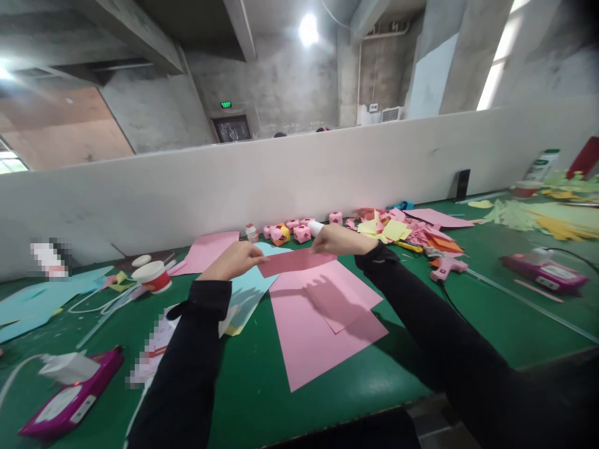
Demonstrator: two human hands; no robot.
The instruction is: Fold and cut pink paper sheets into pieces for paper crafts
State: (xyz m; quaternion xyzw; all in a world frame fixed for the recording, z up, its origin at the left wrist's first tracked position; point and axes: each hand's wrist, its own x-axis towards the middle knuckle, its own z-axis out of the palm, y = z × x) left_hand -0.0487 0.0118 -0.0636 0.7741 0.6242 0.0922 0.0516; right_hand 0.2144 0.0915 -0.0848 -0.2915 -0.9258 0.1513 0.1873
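Note:
Between my two hands a strip of pink paper [290, 262] is stretched level above the table. My left hand [238, 257] pinches its left end between thumb and fingers. At the right end my right hand [337, 240] grips it the same way, and a finger of that hand has a white covering [315, 227]. Below the strip lie a large pink sheet [304, 349] and a smaller pink piece [337, 305] on top of it, with hand shadows across them. A light blue sheet [248, 293] sits partly under the pink ones.
Small folded pink paper shapes [302, 234] stand along the white partition [262, 187]. Paper scraps [397, 227], a yellow cutter [410, 247] and a pink glue gun [448, 268] lie to the right. Leftward are a paper cup [156, 279] and a purple power strip [70, 396] with a plug.

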